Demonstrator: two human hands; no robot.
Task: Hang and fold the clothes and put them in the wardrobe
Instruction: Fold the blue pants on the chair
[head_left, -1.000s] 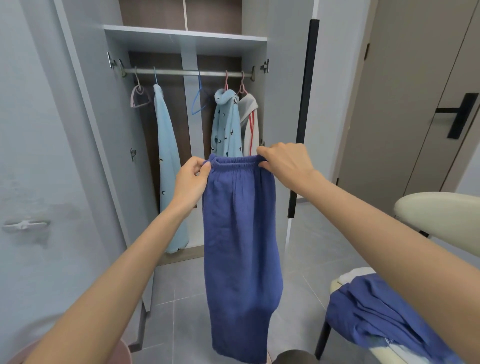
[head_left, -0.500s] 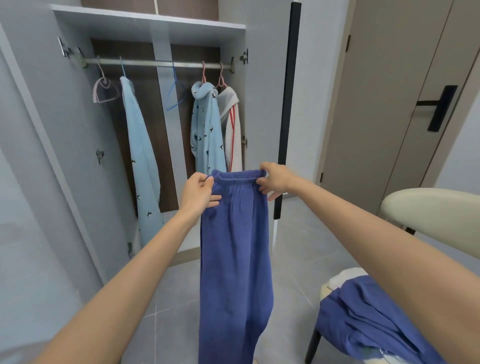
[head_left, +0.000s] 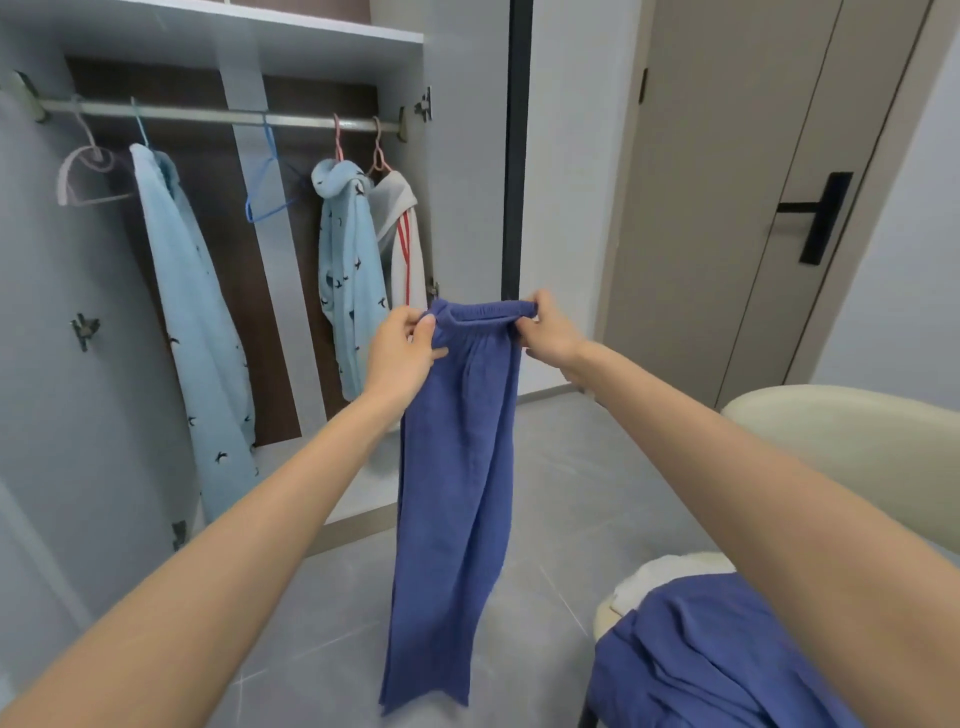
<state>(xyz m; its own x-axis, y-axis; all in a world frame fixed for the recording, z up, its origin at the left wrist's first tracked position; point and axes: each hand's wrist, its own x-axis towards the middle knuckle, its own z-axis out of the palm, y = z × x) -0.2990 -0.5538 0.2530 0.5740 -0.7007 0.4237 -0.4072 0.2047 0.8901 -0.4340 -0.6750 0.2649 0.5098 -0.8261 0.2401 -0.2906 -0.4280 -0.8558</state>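
A pair of dark blue trousers (head_left: 452, 493) hangs straight down in front of me, folded lengthwise. My left hand (head_left: 402, 351) pinches the left end of its elastic waistband and my right hand (head_left: 548, 330) grips the right end. Behind them stands the open wardrobe (head_left: 218, 36) with a metal rail (head_left: 208, 114). On the rail hang a light blue bird-print garment (head_left: 195, 322), a second bird-print piece (head_left: 348, 270) and a white top with red stripes (head_left: 402, 234). An empty blue hanger (head_left: 267, 192) and an empty pink hanger (head_left: 85, 174) hang there too.
A cream chair (head_left: 831, 447) at the right carries another dark blue garment (head_left: 717, 654) on its seat. A beige door with a black handle (head_left: 826, 215) is at the back right. Grey floor tiles lie below.
The view has swung right and nearer the wardrobe. Both hands have lowered the trousers a little and hold the waistband ends closer together.
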